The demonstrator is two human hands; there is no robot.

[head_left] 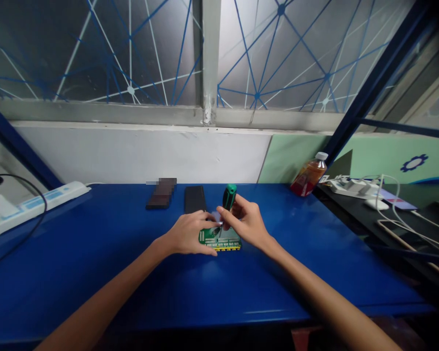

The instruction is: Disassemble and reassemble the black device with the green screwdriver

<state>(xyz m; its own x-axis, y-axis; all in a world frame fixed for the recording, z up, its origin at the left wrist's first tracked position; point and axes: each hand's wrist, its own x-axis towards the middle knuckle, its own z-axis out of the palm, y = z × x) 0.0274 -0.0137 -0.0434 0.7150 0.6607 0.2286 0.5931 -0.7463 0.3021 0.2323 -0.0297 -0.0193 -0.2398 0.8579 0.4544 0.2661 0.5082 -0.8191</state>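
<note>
A green circuit board (pixel 219 240) with a yellow strip along its near edge lies on the blue table (pixel 131 282). My left hand (pixel 190 234) grips its left side, with the thumb at the near edge and the fingers over the far part. In my right hand (pixel 247 222) is a screwdriver (pixel 229 196) with a green and black handle. It stands nearly upright, and its shaft points down at the board. My fingers partly cover the shaft, and I cannot make out exactly where its tip touches.
Behind the board lie a black phone-like slab (pixel 195 199) and a dark, partly blurred box (pixel 162 194). A white power strip (pixel 36 207) runs along the left edge. At the back right stands a drink bottle (pixel 310 174), beside a dark side table with white cables (pixel 417 234).
</note>
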